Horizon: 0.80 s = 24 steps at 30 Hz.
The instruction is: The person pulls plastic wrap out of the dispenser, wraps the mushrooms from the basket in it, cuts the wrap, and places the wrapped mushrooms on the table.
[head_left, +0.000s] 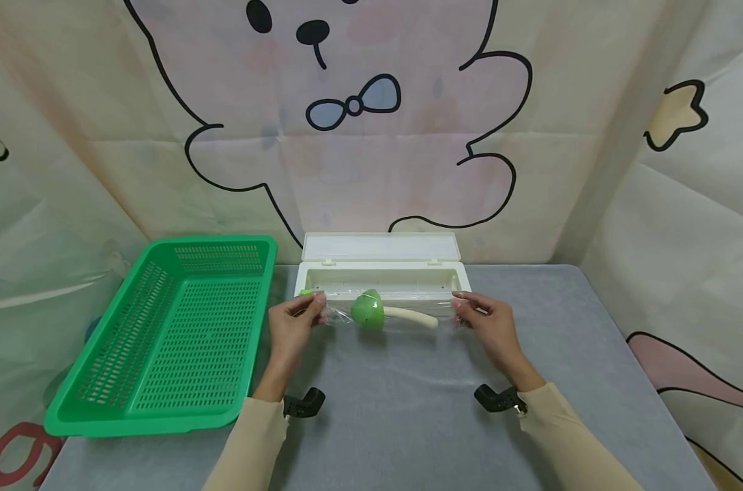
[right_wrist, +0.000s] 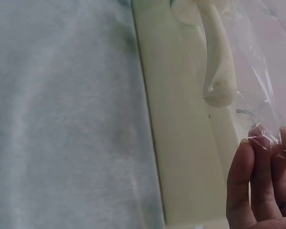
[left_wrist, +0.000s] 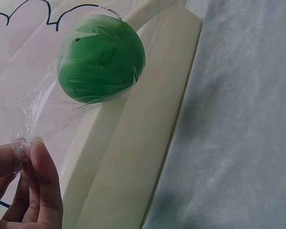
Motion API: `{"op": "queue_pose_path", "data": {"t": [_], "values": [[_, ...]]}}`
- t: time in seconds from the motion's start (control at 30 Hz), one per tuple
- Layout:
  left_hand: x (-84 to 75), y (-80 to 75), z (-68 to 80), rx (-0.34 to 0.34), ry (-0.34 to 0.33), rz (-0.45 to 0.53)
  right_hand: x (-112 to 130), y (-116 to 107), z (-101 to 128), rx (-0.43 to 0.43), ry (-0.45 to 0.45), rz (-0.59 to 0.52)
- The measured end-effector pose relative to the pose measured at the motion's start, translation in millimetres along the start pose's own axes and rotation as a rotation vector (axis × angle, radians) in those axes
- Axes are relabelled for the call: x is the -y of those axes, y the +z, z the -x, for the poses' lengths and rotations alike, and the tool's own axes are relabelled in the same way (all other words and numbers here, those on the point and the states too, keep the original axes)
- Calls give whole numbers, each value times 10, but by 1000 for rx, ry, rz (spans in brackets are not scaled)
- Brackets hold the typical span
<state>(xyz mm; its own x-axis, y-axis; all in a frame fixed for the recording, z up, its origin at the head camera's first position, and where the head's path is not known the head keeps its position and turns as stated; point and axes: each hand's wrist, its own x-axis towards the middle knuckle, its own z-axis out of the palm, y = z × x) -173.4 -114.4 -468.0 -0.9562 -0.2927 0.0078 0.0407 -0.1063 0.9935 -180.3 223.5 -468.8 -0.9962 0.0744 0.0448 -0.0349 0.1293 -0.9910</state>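
Note:
A green toy vegetable [head_left: 368, 310] with a cream stalk [head_left: 411, 316] lies inside a stretch of clear plastic wrap [head_left: 392, 315], in front of the white wrap dispenser box [head_left: 382, 278]. My left hand [head_left: 293, 322] pinches the wrap's left end. My right hand [head_left: 485, 320] pinches the right end. In the left wrist view the green head [left_wrist: 101, 58] sits wrapped in film above my fingers [left_wrist: 40, 183]. The right wrist view has the cream stalk [right_wrist: 219, 62] under film near my fingertips [right_wrist: 257, 179].
A green perforated plastic basket [head_left: 168, 334] stands at the left on the grey table [head_left: 408, 409]. The dispenser's lid [head_left: 380, 246] is open against a cartoon-printed cloth backdrop [head_left: 359, 116]. The table's right edge runs near a printed cloth.

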Motion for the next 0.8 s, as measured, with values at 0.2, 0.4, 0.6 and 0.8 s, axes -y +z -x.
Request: {"op": "queue_pose_path", "data": {"t": [0.2,0.4,0.6,0.8], "values": [[-91,44,-47,-17,9,-13,69,-8,-59,-2,8,-54],[-168,65,-72,-23,25,-15,141,-29,-97,8,-4,-38],[-263,73,-77,-4,34,29,238,-48,-109,10,-8,-70],[-332,72,-77,23,47,63,317,-73,-102,19,-4,-92]]}}
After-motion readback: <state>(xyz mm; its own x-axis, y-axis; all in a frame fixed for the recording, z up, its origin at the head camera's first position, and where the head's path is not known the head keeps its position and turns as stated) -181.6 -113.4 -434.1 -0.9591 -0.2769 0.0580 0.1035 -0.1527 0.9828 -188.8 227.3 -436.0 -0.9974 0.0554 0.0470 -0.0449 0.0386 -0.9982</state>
